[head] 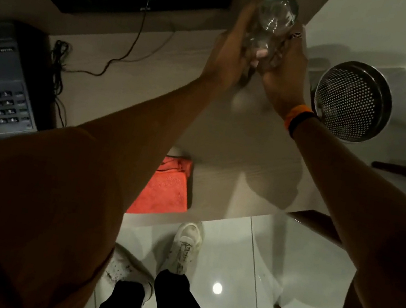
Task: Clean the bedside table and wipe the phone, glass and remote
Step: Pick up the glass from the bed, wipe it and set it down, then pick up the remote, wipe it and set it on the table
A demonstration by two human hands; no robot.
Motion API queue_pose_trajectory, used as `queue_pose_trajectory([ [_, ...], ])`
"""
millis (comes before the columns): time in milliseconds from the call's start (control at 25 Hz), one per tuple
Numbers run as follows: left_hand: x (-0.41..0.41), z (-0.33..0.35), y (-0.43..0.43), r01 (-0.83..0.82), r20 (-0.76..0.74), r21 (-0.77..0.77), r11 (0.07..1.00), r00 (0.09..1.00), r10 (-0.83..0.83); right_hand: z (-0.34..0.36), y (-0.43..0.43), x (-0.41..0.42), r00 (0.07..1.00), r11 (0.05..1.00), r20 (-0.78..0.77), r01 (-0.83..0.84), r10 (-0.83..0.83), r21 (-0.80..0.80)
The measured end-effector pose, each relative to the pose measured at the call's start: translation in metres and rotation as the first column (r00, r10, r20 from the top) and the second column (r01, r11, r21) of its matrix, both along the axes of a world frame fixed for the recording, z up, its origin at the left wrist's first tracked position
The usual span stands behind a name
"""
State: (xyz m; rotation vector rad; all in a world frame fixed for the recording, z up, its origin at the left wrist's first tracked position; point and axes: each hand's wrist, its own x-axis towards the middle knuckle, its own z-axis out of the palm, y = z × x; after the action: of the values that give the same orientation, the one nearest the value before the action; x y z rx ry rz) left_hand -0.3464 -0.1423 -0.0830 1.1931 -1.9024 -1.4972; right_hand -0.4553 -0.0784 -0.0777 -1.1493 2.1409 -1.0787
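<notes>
Glass: a clear drinking glass (pixel 275 14) held up off the table, tilted, its open mouth towards the camera, in the upper middle of the frame.
Left hand: the left hand (pixel 230 52) is closed round the lower left side of the glass, fingers curled on it.
Right hand: the right hand (pixel 284 70) cups the lower right side of the glass, fingers wrapped on it; a ring shows on one finger and an orange and black band (pixel 297 119) sits on the wrist.
Table: the pale bedside table (pixel 158 64) fills the middle of the frame, under both arms.
Phone: a dark desk phone (pixel 3 80) with a keypad rests on the table at the left edge, its cord (pixel 121 58) trailing to the wall panel at upper left.
Cloth: a red-orange cloth (pixel 166 188) lies at the table's near edge, lower middle, partly hidden by the left forearm.
Bin: a perforated metal bin (pixel 352 101) stands on the floor, right of the hands.
Floor: glossy pale tiles (pixel 298 265) at the bottom, with two white shoes.
</notes>
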Motion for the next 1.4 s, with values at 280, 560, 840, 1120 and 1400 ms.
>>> queue_pose_trajectory([
  [280,0.066,0.018,0.03,-0.15,0.107,-0.033,0.988,0.982,0.153,0.011,0.04,0.04,0.983,0.986,0.078,0.167,-0.165,-0.017],
  [560,0.243,0.033,0.133,-0.575,0.107,-0.057,0.816,0.809,0.578,0.037,0.075,0.226,0.93,0.931,-0.058,-0.365,0.364,-0.023],
  [840,0.443,0.115,0.188,-0.748,0.205,-0.542,0.382,0.323,0.924,0.098,0.064,0.448,0.505,0.497,-0.23,-0.863,0.832,-0.093],
  [1120,0.628,0.194,0.328,-0.632,0.221,-0.773,-0.049,-0.342,0.914,0.182,0.13,0.669,0.061,-0.015,-0.406,-0.983,0.912,-0.183],
  [1400,0.717,0.195,0.471,-0.816,0.613,-0.523,-0.246,-0.561,0.556,0.194,0.263,0.806,-0.436,-0.444,-0.156,-0.896,0.886,-0.02],
])
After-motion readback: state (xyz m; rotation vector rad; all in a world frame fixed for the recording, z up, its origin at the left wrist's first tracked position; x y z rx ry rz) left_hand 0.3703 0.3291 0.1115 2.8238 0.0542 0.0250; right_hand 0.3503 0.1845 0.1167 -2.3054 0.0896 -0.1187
